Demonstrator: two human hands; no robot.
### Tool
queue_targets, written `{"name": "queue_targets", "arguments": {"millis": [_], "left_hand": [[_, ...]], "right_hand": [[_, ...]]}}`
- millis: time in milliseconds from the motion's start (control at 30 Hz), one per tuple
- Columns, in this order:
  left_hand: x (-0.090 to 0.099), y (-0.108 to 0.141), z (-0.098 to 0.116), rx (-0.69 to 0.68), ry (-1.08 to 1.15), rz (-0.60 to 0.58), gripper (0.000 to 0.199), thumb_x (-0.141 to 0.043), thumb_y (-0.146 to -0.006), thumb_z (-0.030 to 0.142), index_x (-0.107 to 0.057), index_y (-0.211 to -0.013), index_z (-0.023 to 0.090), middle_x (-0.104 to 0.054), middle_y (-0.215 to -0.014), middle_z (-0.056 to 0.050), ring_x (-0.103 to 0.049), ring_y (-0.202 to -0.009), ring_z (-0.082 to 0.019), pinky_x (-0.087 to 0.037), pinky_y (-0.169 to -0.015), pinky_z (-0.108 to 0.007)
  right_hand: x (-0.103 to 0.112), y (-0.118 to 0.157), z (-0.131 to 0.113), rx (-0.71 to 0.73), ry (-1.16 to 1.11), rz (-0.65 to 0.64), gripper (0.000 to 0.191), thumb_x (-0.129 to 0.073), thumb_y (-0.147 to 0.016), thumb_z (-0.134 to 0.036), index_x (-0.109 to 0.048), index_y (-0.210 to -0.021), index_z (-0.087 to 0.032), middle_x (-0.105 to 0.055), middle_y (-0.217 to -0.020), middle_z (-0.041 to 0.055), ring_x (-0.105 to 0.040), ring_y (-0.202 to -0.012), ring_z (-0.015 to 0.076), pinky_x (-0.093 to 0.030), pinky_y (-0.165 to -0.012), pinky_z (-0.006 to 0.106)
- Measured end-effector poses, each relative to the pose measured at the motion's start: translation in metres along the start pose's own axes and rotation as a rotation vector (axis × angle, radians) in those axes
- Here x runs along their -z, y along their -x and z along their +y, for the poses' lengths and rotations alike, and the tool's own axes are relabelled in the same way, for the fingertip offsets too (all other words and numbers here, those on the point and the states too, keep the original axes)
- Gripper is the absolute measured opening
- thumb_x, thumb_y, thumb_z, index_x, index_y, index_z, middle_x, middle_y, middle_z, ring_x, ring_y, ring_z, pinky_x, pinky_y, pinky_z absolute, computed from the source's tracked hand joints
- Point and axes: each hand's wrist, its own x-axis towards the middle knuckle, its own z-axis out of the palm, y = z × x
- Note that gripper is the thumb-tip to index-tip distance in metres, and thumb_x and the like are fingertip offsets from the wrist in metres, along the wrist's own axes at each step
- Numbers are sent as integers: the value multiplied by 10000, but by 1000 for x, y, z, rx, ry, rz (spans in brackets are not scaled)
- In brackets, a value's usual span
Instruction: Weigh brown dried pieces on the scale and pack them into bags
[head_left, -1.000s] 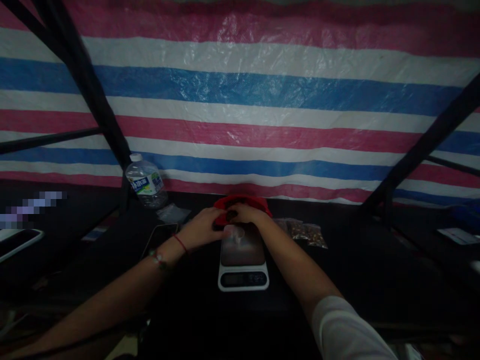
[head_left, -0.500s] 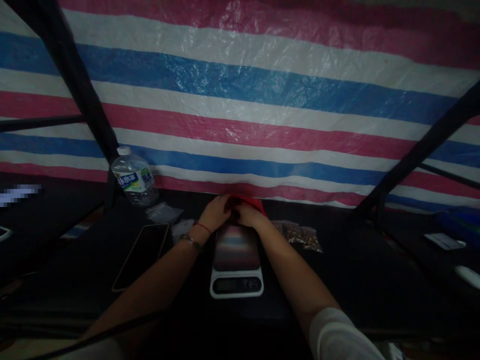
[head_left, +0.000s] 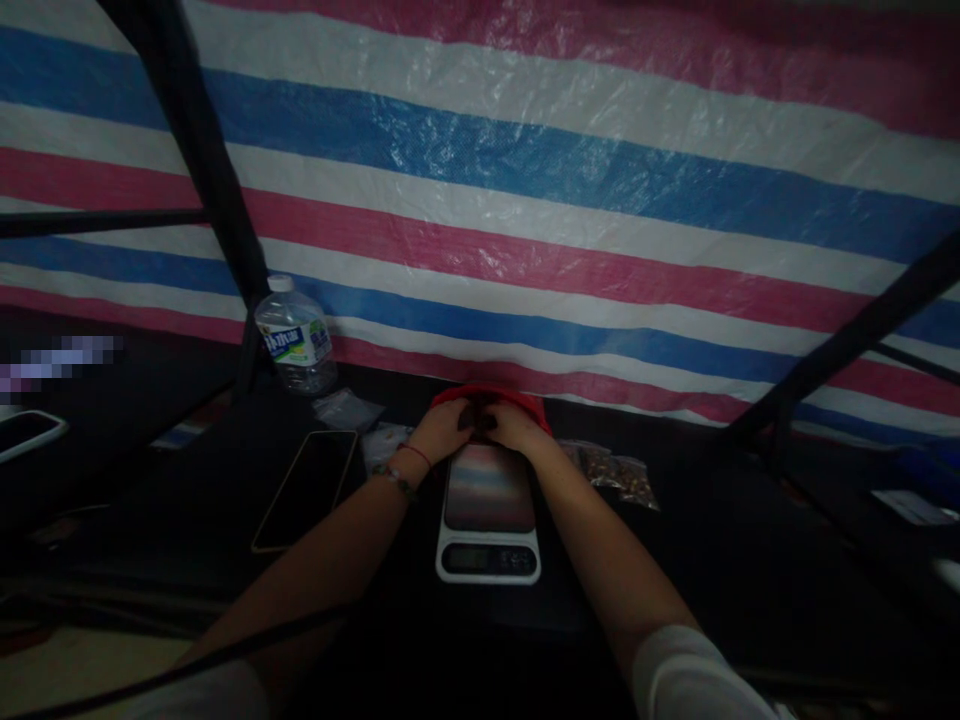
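Observation:
A red bag-like thing [head_left: 491,391] lies at the back of the black table, behind a white kitchen scale [head_left: 488,563]. My left hand [head_left: 444,428] is at its left side, fingers curled toward dark brown stuff in the middle. From the right, my right hand [head_left: 513,426] reaches to the same spot, its fingers also bent inward. Both hands look closed, but shadow hides the fingertips and what they hold. The scale's shiny plate [head_left: 490,490] lies bare between my forearms, and its display is dark.
Small clear bags of brown bits [head_left: 634,482] lie right of my right hand. Left are a phone [head_left: 307,490], clear plastic bags [head_left: 346,410] and a large plastic bottle [head_left: 296,340]. Dark frame bars [head_left: 202,150] and a striped sheet [head_left: 525,240] stand behind.
The view has shifted, so most things appear a little farther right. More of the red thing shows around my hands, which have stayed at it with a small change of pose.

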Motion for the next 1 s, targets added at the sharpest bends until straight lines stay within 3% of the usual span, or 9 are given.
{"name": "queue_targets", "arguments": {"millis": [200,367,533,633,733,1000], "left_hand": [[-2,-2,-5,-94,-8,30,311,-616,-762,256,-669,-1063,195,-674,-1079,-90,-608,-1032,-235,-452,-965,-361],[-3,-3,-6,-57,-11,16,346,-647,-751,305,-672,-1075,185,-692,-1058,-96,-628,-1003,-258,-478,-909,-364],[-3,-3,-3,-27,76,31,286,-642,-774,328,-685,-1024,197,-714,-990,-65,-655,-934,-236,-495,-863,-341],[-4,-4,-1,-41,158,94,417,-674,-757,329,-631,-1143,176,-684,-1107,-78,-632,-1020,-228,-474,-932,-339],[-6,-5,-1,-43,177,144,541,-694,-741,318,-558,-1242,164,-644,-1191,-97,-599,-1094,-238,-450,-982,-368],[-11,-8,0,-52,143,124,360,-652,-782,349,-635,-1089,160,-671,-1091,-101,-605,-1068,-254,-476,-944,-393]], "right_hand": [[-8,-10,14,29,-47,58,261,-630,-753,-119,-701,-999,-167,-720,-988,76,-656,-868,176,-470,-767,229],[-12,-16,24,-72,-191,146,267,-614,-745,-104,-689,-994,-160,-719,-978,62,-655,-839,165,-479,-744,233],[-2,-14,17,-16,-435,281,212,-602,-775,-153,-685,-969,-142,-709,-977,62,-648,-870,159,-484,-792,248],[3,-12,6,60,-530,324,208,-583,-808,-194,-680,-982,-136,-703,-996,66,-643,-898,158,-478,-820,252],[5,-10,-3,95,-523,342,196,-590,-820,-211,-686,-977,-145,-705,-985,62,-641,-906,159,-472,-838,261],[2,-14,-1,124,-458,445,169,-637,-810,-183,-702,-966,-169,-709,-961,63,-646,-872,173,-478,-810,284]]}}
